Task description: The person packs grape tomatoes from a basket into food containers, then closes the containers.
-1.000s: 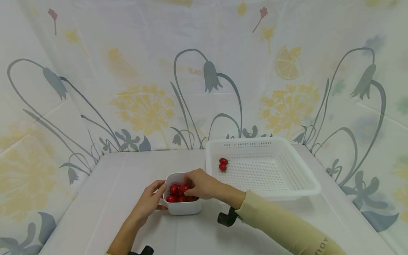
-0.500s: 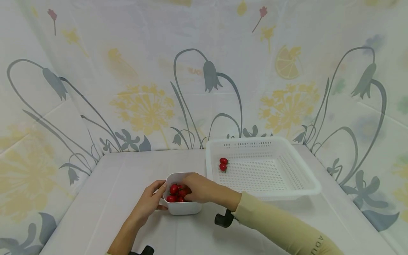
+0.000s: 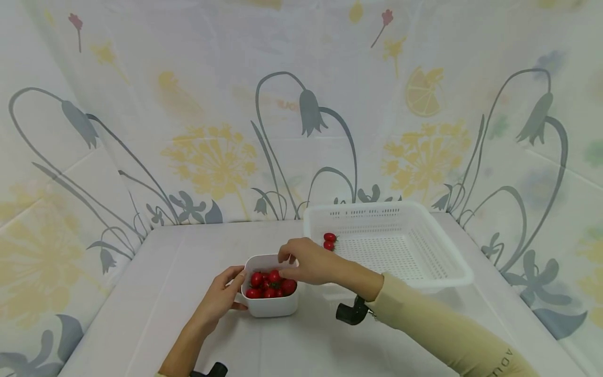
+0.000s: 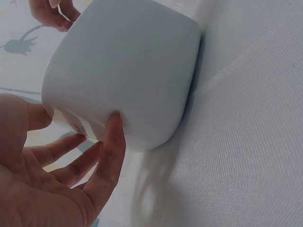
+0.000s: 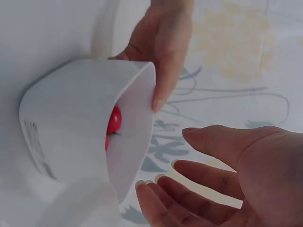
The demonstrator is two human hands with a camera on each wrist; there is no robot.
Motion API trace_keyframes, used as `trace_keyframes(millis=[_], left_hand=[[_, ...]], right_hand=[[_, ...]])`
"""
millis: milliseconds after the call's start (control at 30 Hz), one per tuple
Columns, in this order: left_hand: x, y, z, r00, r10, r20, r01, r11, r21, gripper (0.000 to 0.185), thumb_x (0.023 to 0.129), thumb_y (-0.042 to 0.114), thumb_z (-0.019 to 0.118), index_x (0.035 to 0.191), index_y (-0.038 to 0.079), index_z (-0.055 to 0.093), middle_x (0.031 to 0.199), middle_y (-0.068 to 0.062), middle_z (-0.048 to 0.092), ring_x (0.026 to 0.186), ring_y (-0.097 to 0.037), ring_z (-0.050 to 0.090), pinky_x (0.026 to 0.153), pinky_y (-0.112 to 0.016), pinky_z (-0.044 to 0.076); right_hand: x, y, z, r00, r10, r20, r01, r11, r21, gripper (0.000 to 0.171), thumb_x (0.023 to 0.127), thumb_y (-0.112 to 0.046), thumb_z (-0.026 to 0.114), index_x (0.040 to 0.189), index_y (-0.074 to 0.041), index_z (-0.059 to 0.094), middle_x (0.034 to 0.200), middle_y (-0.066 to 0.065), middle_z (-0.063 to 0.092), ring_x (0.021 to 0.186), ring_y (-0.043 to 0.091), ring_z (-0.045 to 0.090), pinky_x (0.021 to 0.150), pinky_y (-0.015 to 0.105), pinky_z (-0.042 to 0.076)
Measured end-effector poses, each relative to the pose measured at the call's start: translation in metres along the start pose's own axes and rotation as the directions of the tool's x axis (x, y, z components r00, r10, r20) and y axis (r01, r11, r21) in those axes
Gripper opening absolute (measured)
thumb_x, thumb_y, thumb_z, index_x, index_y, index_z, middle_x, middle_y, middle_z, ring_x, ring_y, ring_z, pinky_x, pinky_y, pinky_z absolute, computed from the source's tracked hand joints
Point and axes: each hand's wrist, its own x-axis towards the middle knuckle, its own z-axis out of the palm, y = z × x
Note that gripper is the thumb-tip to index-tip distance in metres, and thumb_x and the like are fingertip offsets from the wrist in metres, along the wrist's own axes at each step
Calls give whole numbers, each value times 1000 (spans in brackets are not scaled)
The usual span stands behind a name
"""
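Several red cherry tomatoes [image 3: 269, 293] lie inside a small white container [image 3: 274, 309] on the table. My left hand [image 3: 216, 297] holds this container at its left side, with the thumb at the rim and fingers against the outer wall [image 4: 128, 61]. Over the container's right rim hovers my right hand [image 3: 311, 262], its fingers loosely bent and apart with nothing between them. From the right wrist view, the right hand [image 5: 213, 189] is beside the opening, and a tomato [image 5: 114, 120] shows inside. Part of the container's right rim is hidden behind the right hand.
A large white perforated basket [image 3: 464, 272] stands at the back right, behind the right forearm. Two cherry tomatoes [image 3: 330, 237] lie at its left end. A white cloth with printed flowers [image 3: 311, 112] hangs behind the table.
My right hand reached into the container among the tomatoes, then rose out to the right and now holds nothing. More tomatoes show on the container's right side. The left hand stayed put.
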Motion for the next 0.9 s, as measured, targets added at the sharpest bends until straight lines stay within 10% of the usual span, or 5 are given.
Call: trace_keyframes(millis=[900], left_hand=[[0,0,0,1000,-7,-6,7,1000,10,39,109,26,50,141,4,55,140,-17,56,102,-27,61,70,-41,63]], right_hand=[[-31,89,-76,975,154,-158,-156,988,-3,23,94,-14,70,112,1,68,107,14,71,100,32,68,84,41,59]])
